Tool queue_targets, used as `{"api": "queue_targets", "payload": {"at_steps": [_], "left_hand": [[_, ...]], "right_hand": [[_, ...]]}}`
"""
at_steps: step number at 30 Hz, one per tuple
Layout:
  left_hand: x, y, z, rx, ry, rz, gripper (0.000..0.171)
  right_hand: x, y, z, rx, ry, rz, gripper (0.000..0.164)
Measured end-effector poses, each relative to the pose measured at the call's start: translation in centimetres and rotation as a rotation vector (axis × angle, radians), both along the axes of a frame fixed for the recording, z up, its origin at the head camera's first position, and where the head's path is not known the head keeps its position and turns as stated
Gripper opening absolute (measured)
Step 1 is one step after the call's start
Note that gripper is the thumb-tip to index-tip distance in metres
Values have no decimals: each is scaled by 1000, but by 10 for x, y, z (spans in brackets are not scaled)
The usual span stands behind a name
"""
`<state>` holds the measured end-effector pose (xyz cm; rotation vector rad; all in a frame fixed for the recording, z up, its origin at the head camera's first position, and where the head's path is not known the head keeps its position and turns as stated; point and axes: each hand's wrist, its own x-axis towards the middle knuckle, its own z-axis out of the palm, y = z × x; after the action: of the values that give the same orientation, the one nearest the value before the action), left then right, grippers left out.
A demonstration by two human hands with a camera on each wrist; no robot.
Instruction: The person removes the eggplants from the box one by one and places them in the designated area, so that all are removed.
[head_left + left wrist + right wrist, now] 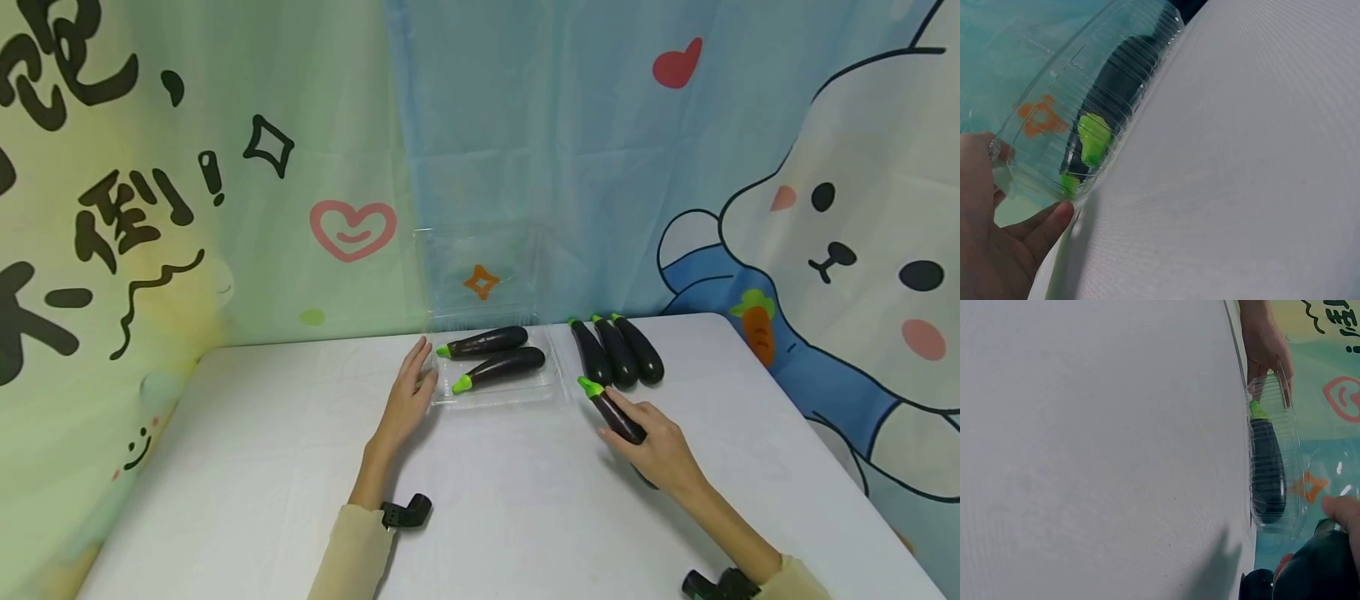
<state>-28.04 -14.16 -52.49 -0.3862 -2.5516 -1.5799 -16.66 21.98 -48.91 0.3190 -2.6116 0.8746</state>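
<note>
In the head view a clear plastic clamshell box [540, 392] holds two dark eggplants with green stems, a back one [491, 342] and a front one [506, 364]. My left hand [408, 392] rests against the box's left side with its fingers nearly straight; the left wrist view has the thumb [1054, 225] at the box's lower corner. To the right, my right hand [660, 446] grips another eggplant [615, 418], held at a slant with its green stem toward the box. A dark rounded end [643, 477] shows below that hand, mostly hidden.
Three more eggplants [618, 354] lie side by side right of the box, just beyond the right hand. The box's clear lid [480, 250] stands raised at the back. A white-covered table [247, 467] meets a printed curtain [600, 167] behind.
</note>
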Motion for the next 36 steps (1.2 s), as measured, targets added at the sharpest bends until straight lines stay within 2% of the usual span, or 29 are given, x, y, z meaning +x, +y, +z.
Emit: {"api": "queue_targets", "payload": {"at_steps": [17, 21, 28, 36], "left_hand": [[2, 1, 0, 4, -10, -4, 53], [1, 1, 1, 7, -4, -9, 53], [-2, 3, 3, 6, -5, -7, 53], [1, 2, 1, 17, -6, -2, 52]], "right_hand": [[9, 0, -2, -86, -81, -41, 50], [8, 0, -3, -76, -103, -70, 51], [2, 5, -3, -54, -205, -96, 63], [6, 5, -6, -40, -238, -119, 57]]}}
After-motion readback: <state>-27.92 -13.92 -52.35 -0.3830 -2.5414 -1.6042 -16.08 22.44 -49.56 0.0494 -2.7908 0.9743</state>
